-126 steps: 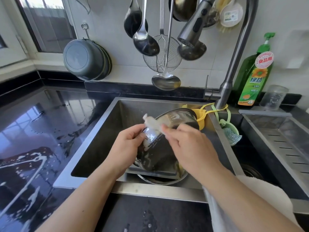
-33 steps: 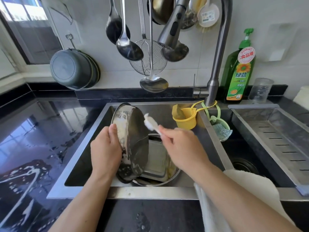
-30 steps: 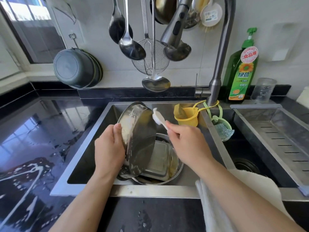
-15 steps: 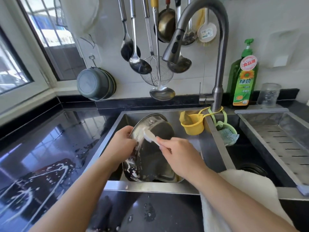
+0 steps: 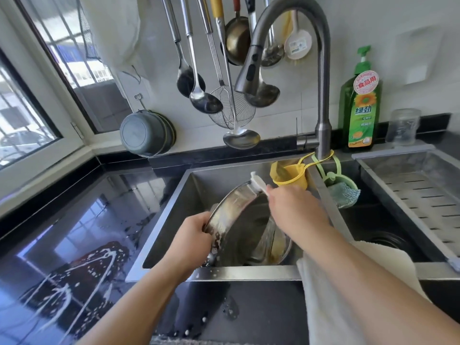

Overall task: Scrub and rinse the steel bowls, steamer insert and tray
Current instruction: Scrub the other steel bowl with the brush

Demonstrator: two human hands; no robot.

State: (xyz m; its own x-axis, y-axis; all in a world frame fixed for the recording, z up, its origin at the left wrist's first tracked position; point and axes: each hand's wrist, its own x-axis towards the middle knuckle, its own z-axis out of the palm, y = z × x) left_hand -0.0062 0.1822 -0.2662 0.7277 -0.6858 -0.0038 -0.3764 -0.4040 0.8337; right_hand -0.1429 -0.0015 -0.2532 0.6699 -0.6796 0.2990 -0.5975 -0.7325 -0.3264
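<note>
Left hand [image 5: 193, 236] grips the tilted round steel bowl [image 5: 240, 215] at eight o'clock. Right hand [image 5: 292, 207] clamps the white scrubbing brush [image 5: 257, 183] at its one o'clock rim; best to rotate the bowl steadily.

I'm looking at a home kitchen: steel sink [image 5: 174, 207], tap [image 5: 321, 70], ladles [image 5: 199, 95] hung on the tiled wall, dish soap [image 5: 361, 108], black counter [image 5: 74, 232].
</note>
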